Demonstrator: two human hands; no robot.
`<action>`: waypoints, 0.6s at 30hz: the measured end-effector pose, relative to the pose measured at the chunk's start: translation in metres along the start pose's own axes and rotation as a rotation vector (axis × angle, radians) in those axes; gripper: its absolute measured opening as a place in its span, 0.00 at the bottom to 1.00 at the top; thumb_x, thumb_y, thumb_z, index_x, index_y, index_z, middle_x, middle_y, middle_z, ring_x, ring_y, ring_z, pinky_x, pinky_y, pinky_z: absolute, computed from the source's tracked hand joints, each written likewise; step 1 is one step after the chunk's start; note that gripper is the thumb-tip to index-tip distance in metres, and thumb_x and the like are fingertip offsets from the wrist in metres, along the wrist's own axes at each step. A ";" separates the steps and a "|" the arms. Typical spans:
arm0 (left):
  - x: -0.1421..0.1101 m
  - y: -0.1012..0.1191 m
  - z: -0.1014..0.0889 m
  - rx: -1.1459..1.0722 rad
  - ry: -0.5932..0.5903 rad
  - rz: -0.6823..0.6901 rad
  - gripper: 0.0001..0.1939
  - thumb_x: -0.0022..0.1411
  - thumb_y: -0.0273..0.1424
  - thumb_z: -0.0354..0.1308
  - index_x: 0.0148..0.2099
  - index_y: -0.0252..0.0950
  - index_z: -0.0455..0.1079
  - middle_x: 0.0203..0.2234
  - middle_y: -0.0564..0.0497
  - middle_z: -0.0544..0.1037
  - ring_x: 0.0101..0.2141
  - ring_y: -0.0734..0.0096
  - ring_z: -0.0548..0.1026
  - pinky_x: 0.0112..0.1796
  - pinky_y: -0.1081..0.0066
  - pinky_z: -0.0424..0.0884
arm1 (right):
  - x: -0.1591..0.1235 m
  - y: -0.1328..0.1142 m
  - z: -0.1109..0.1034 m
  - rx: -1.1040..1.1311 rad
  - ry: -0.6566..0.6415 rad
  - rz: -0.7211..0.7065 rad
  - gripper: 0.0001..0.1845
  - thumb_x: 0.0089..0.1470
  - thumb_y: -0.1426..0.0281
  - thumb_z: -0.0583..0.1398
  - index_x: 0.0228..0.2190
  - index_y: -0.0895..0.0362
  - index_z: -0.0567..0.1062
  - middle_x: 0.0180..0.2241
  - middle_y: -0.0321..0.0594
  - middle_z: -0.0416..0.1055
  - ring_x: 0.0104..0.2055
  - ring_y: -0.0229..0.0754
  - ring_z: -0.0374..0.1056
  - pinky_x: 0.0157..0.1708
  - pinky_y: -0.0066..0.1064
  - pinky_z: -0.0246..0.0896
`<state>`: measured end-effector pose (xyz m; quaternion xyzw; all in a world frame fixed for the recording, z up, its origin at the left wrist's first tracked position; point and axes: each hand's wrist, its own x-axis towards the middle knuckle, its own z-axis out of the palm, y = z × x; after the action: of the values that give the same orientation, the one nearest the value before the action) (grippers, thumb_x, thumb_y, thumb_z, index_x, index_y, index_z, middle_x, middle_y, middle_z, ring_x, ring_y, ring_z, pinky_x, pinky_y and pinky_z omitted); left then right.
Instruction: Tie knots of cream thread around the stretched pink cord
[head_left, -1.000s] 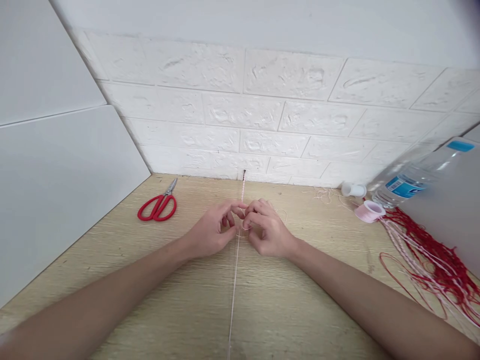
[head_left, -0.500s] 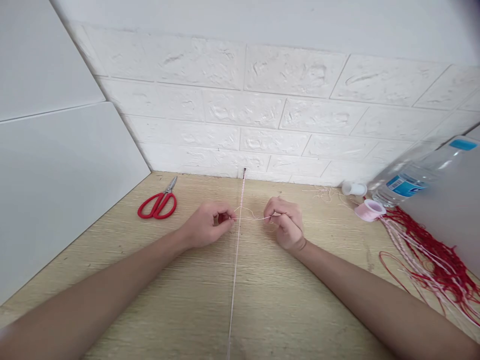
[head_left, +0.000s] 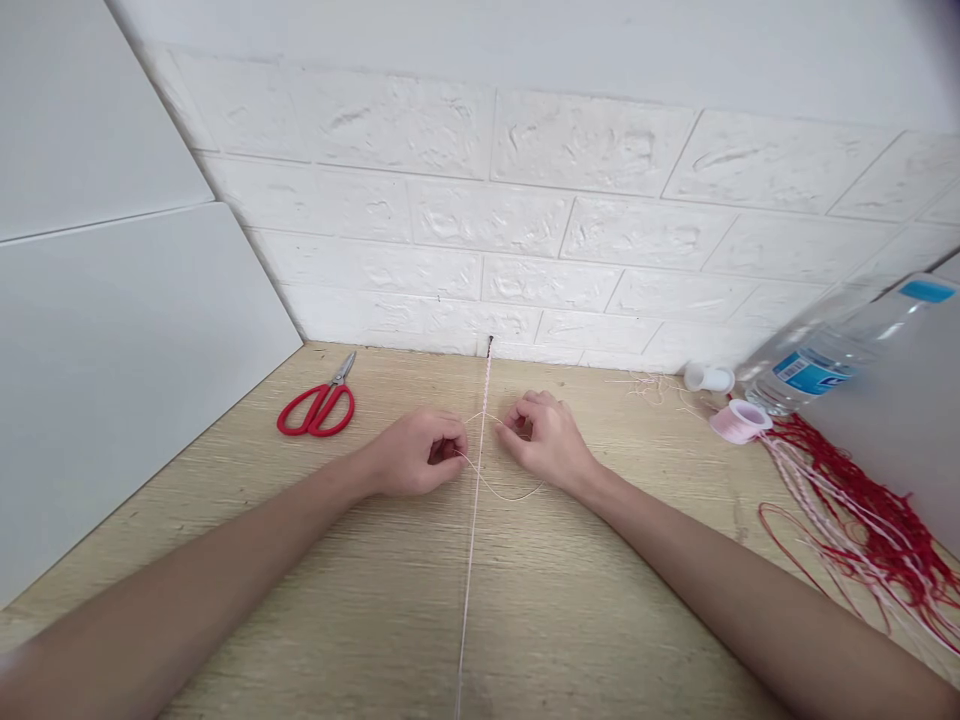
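Note:
A pale pink cord [head_left: 469,570] runs taut from the wall toward me, its far stretch knotted into a braid [head_left: 488,380]. A thin cream thread [head_left: 510,498] crosses it and hangs in a loose loop toward my right side. Left of the cord, my left hand [head_left: 424,452] is closed, thumb and finger pinching the thread. On the other side my right hand [head_left: 547,437] is closed around the thread close to the braid, fingertips curled; the exact grip is partly hidden.
Red-handled scissors [head_left: 316,408] lie at the left. To the right are a white spool [head_left: 709,378], a pink thread spool [head_left: 740,421], a water bottle [head_left: 810,370] and a heap of red and pink cords [head_left: 877,530]. A white brick-pattern wall [head_left: 525,220] stands behind the wooden table [head_left: 337,600].
My right hand has moved left, closer to the cord, and turned. The thread, stretched across before, now hangs in a wider loop below the hands. My left hand has barely moved.

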<state>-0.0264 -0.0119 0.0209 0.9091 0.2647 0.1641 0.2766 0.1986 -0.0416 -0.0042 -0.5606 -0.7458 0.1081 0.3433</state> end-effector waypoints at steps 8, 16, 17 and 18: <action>-0.001 -0.003 -0.003 -0.101 -0.092 -0.038 0.12 0.62 0.36 0.56 0.30 0.34 0.68 0.24 0.54 0.69 0.25 0.76 0.64 0.26 0.74 0.60 | -0.002 -0.002 -0.005 0.346 -0.071 0.154 0.15 0.56 0.65 0.57 0.21 0.57 0.69 0.21 0.35 0.68 0.23 0.35 0.59 0.25 0.29 0.52; 0.004 -0.001 0.011 -0.058 0.077 -0.178 0.17 0.65 0.40 0.52 0.29 0.34 0.69 0.20 0.56 0.67 0.23 0.77 0.62 0.26 0.73 0.56 | -0.008 -0.011 -0.013 0.652 -0.281 0.103 0.16 0.59 0.62 0.56 0.24 0.58 0.73 0.15 0.33 0.66 0.18 0.34 0.57 0.21 0.27 0.52; 0.004 0.000 0.013 -0.040 0.096 -0.184 0.18 0.65 0.40 0.52 0.28 0.34 0.68 0.20 0.56 0.67 0.23 0.77 0.62 0.26 0.73 0.56 | -0.010 -0.012 -0.013 0.642 -0.296 0.083 0.14 0.58 0.63 0.56 0.25 0.58 0.74 0.15 0.32 0.65 0.18 0.34 0.56 0.20 0.27 0.51; 0.005 0.000 0.014 -0.024 0.112 -0.187 0.18 0.65 0.40 0.52 0.28 0.34 0.68 0.20 0.56 0.68 0.23 0.77 0.63 0.26 0.73 0.56 | -0.011 -0.013 -0.013 0.616 -0.301 0.048 0.13 0.58 0.65 0.57 0.26 0.58 0.74 0.15 0.32 0.64 0.17 0.33 0.56 0.19 0.26 0.50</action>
<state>-0.0167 -0.0147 0.0106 0.8665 0.3614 0.1912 0.2864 0.1986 -0.0593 0.0086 -0.4257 -0.7072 0.4175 0.3800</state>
